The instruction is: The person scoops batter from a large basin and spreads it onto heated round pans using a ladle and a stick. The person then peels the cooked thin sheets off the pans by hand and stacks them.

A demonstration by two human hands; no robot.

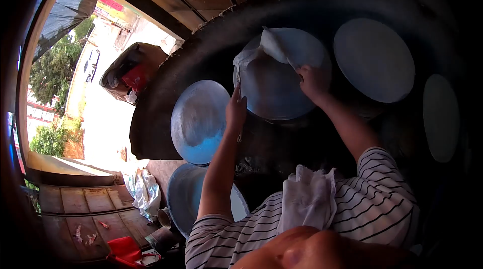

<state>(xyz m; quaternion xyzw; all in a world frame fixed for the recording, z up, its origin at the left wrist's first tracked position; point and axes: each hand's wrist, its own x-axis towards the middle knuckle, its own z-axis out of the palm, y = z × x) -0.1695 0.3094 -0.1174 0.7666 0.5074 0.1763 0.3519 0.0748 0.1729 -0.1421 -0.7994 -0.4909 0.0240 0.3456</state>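
A thin, limp white sheet (272, 47) is lifted in folds over the far part of a round griddle plate (274, 100). I cannot tell whether it is a crepe or a cloth. My left hand (236, 109) has its fingers closed at the sheet's left end, near the plate's left rim. On the other side, my right hand (314, 84) pinches the sheet's right end above the plate. The plate's surface shows bare and greyish between my hands.
Left of the plate stands another round plate (198, 118); two pale rounds, a nearer one (375, 60) and a farther one (441, 118), lie to the right. A large basin (181, 193) sits below my left arm. A dark curved rim (211, 30) runs behind the plates.
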